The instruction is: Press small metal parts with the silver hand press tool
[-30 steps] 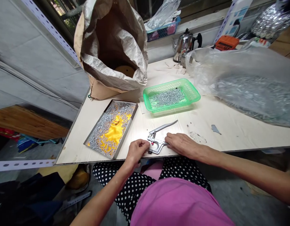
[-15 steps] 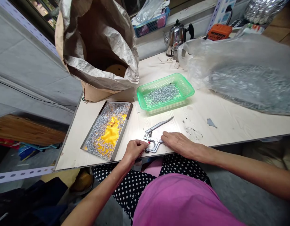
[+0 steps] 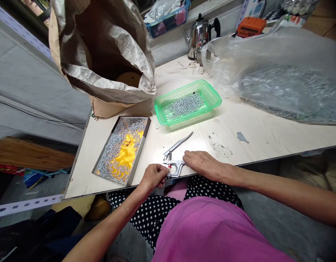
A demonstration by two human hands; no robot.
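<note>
Evidently stiff, weighty steel, the press pliers [image 3: 175,157] sit at the counter [image 3: 266,134]'s near edge. Our right hand [image 3: 202,164] lies open, pinning the body; our left hand [image 3: 154,176] curls shut at the head, perhaps pinching something. We'd grip the long lever.

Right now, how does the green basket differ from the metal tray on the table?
The green basket is perforated plastic with raised walls; the metal tray is solid and shallow. The green basket's floor is mostly covered, while the metal tray shows a bare yellow patch. The green basket lies farther back on the table than the metal tray. Both hold small silvery metal pieces.
</note>
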